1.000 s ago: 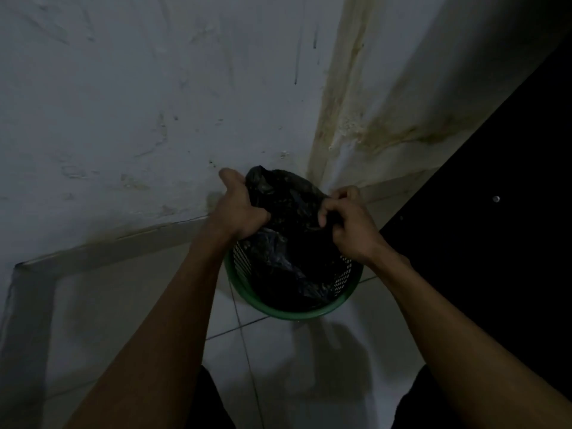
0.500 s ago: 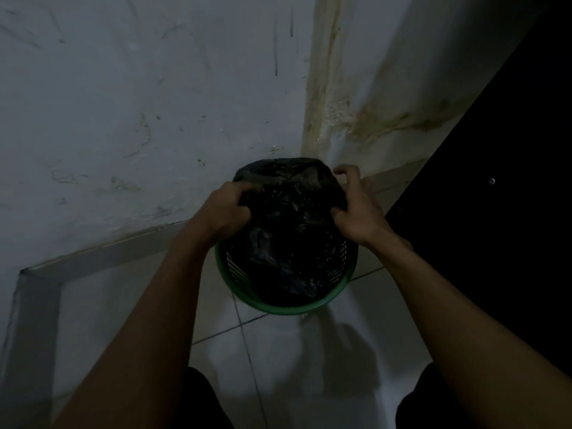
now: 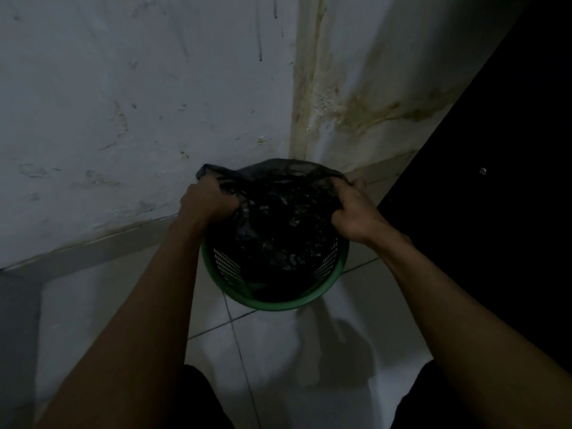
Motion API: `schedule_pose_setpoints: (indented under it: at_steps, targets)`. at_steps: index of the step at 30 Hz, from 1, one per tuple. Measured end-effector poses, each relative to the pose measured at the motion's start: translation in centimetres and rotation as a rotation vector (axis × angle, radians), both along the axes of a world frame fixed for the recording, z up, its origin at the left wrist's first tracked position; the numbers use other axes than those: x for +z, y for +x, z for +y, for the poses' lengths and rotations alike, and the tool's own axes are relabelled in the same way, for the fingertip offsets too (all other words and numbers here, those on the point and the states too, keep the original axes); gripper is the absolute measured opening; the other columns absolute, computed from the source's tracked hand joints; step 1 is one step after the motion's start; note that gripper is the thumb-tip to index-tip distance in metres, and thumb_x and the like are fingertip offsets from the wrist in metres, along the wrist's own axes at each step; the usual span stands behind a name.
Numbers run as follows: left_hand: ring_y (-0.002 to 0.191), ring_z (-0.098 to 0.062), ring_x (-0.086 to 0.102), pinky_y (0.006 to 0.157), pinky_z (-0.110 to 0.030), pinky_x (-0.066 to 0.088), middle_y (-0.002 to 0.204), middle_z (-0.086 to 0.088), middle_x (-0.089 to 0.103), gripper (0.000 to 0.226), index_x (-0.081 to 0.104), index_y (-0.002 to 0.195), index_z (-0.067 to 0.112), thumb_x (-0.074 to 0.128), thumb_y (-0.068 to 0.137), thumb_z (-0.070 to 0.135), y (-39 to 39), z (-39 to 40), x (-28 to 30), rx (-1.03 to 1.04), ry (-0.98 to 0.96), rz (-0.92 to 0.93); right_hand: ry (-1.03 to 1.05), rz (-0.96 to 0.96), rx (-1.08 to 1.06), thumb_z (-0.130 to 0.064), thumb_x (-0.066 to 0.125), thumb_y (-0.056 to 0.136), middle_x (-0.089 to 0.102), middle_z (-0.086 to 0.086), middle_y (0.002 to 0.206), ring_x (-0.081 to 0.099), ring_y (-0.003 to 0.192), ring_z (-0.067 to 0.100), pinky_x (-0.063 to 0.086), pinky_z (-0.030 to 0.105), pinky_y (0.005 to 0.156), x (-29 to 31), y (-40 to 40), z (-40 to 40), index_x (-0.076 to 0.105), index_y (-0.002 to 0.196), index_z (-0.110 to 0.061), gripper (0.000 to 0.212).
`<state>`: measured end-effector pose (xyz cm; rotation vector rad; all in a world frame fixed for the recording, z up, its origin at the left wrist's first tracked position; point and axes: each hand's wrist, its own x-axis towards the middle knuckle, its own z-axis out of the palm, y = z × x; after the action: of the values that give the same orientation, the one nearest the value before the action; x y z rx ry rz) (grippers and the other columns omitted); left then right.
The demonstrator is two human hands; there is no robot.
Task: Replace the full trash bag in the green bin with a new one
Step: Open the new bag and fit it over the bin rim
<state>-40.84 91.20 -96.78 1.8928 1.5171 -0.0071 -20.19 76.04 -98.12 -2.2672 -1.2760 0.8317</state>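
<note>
A round green bin [image 3: 280, 304] with perforated sides stands on the tiled floor in a wall corner. A black plastic trash bag [image 3: 278, 218] sits inside it, its mouth stretched wide above the rim. My left hand [image 3: 208, 202] grips the bag's left edge, fingers curled into the plastic. My right hand [image 3: 356, 212] grips the right edge the same way. The bag's far edge rises above the back of the bin and hides the rim there. What lies inside the bag is too dark to make out.
Stained white walls [image 3: 123, 103] meet in a corner right behind the bin. A dark door or panel [image 3: 495, 181] fills the right side. Pale floor tiles [image 3: 278, 351] lie in front of the bin, between my knees.
My hands have drawn apart, stretching the bag's mouth from a bunched lump into a wide opening over the bin. The bag sits lower in the bin than a second ago.
</note>
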Motion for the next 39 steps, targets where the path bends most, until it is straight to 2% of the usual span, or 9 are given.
schedule_pose_setpoints:
  at_steps: [3, 7, 11, 15, 19, 22, 28, 33, 39]
  targets:
    - [0.1, -0.032, 0.064, 0.09, -0.045, 0.054, 0.114, -0.015, 0.066, 0.08, 0.065, 0.117, 0.011, 0.079, 0.048, 0.051, -0.4, -0.1, 0.8, 0.026, -0.088, -0.057, -0.077, 0.123, -0.1, -0.02, 0.055, 0.083, 0.039, 0.005, 0.141, 0.044, 0.122, 0.028, 0.042, 0.02, 0.093, -0.5, 0.5, 0.1, 0.03, 0.146, -0.026, 0.068]
    - [0.11, -0.029, 0.059, 0.093, -0.037, 0.05, 0.128, -0.01, 0.059, 0.083, 0.058, 0.129, 0.016, 0.09, 0.055, 0.035, -0.9, 0.2, 0.8, 0.028, -0.167, -0.106, -0.07, 0.334, -0.168, -0.02, 0.069, 0.075, 0.047, 0.002, 0.136, 0.05, 0.091, 0.017, 0.037, 0.002, 0.04, -0.1, 0.5, -0.2, 0.019, 0.151, -0.034, 0.092]
    - [0.121, -0.031, 0.052, 0.095, -0.035, 0.047, 0.141, -0.008, 0.049, 0.111, 0.039, 0.144, 0.019, 0.091, 0.05, 0.043, -0.9, 0.8, 0.7, 0.043, -0.233, -0.098, -0.023, 0.41, -0.141, -0.029, 0.074, 0.049, 0.044, -0.002, 0.139, 0.048, 0.12, 0.021, 0.05, 0.035, 0.098, 0.4, 0.5, -0.1, 0.01, 0.15, -0.043, 0.12]
    - [0.112, -0.031, 0.059, 0.096, -0.045, 0.051, 0.132, -0.009, 0.057, 0.106, 0.052, 0.136, 0.025, 0.09, 0.041, 0.051, -1.1, 0.4, 0.4, -0.037, -0.289, -0.046, -0.101, 0.414, -0.154, -0.014, 0.073, 0.068, 0.054, 0.001, 0.128, 0.056, 0.106, 0.018, 0.054, 0.021, 0.076, 0.4, 0.1, -0.1, 0.026, 0.149, -0.028, 0.095]
    - [0.098, -0.028, 0.059, 0.088, -0.038, 0.051, 0.118, -0.012, 0.061, 0.071, 0.06, 0.12, 0.012, 0.087, 0.061, 0.04, -1.5, 0.3, 0.1, -0.029, -0.311, 0.051, -0.206, 0.39, -0.149, -0.004, 0.064, 0.083, 0.055, -0.003, 0.076, 0.053, 0.044, 0.0, 0.029, 0.007, 0.03, 1.1, 0.4, -0.9, 0.057, 0.126, -0.012, 0.044]
    - [0.113, -0.03, 0.057, 0.097, -0.041, 0.049, 0.128, -0.009, 0.059, 0.091, 0.055, 0.13, 0.014, 0.088, 0.053, 0.048, -2.3, 0.7, 0.3, -0.161, -0.294, 0.118, -0.252, 0.336, -0.09, -0.019, 0.073, 0.071, 0.058, -0.004, 0.1, 0.052, 0.069, 0.005, 0.042, 0.014, 0.045, 1.0, 1.1, -1.7, 0.044, 0.14, -0.024, 0.074]
    - [0.131, -0.047, 0.035, 0.103, -0.052, 0.042, 0.148, -0.02, 0.02, 0.126, -0.007, 0.152, 0.03, 0.082, 0.063, 0.045, -4.3, -0.6, 0.3, -0.37, -0.174, 0.347, -0.352, 0.354, 0.047, -0.017, 0.081, 0.071, 0.052, -0.009, 0.122, 0.062, 0.099, 0.023, 0.054, 0.033, 0.066, 0.7, 2.3, -3.9, 0.008, 0.147, -0.051, 0.111]
    - [0.133, -0.045, 0.032, 0.1, -0.045, 0.041, 0.143, -0.025, 0.022, 0.13, -0.015, 0.151, 0.022, 0.084, 0.066, 0.034, -6.6, -2.6, 0.3, -0.462, -0.068, 0.368, -0.418, 0.398, 0.149, -0.014, 0.087, 0.065, 0.036, -0.013, 0.133, 0.059, 0.104, 0.018, 0.06, 0.039, 0.072, 0.9, 1.9, -4.8, -0.016, 0.141, -0.058, 0.135]
    - [0.134, -0.045, 0.03, 0.105, -0.047, 0.04, 0.146, -0.029, 0.02, 0.153, -0.015, 0.151, 0.014, 0.065, 0.032, 0.067, -6.9, -4.0, -0.5, -0.43, -0.098, 0.255, -0.296, 0.485, 0.147, -0.003, 0.088, 0.052, 0.04, -0.003, 0.143, 0.06, 0.112, 0.034, 0.055, 0.061, 0.078, 0.7, 0.6, -4.3, -0.01, 0.148, -0.048, 0.144]
